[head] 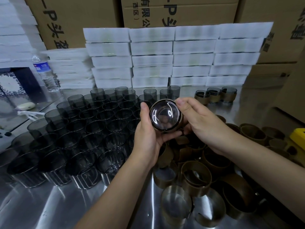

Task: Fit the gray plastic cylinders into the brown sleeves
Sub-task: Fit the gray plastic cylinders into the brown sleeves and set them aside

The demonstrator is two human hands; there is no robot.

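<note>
I hold one gray plastic cylinder (165, 115) up over the table, its round glossy base facing me, with a brown sleeve (179, 120) around its side. My left hand (148, 136) cups it from the left and below, thumb on its left edge. My right hand (199, 119) grips it from the right, fingertips at the top rim. Several loose gray cylinders (79, 129) stand in rows on the left. A pile of empty brown sleeves (201, 172) lies at the lower right. Three sleeved cylinders (214, 95) stand at the back right.
Stacks of white foam trays (173, 55) line the back of the steel table (41, 209), with cardboard boxes (178, 12) behind. A water bottle (43, 70) stands at the left, near a small white case (26, 105). A yellow object (298, 136) sits at the right edge.
</note>
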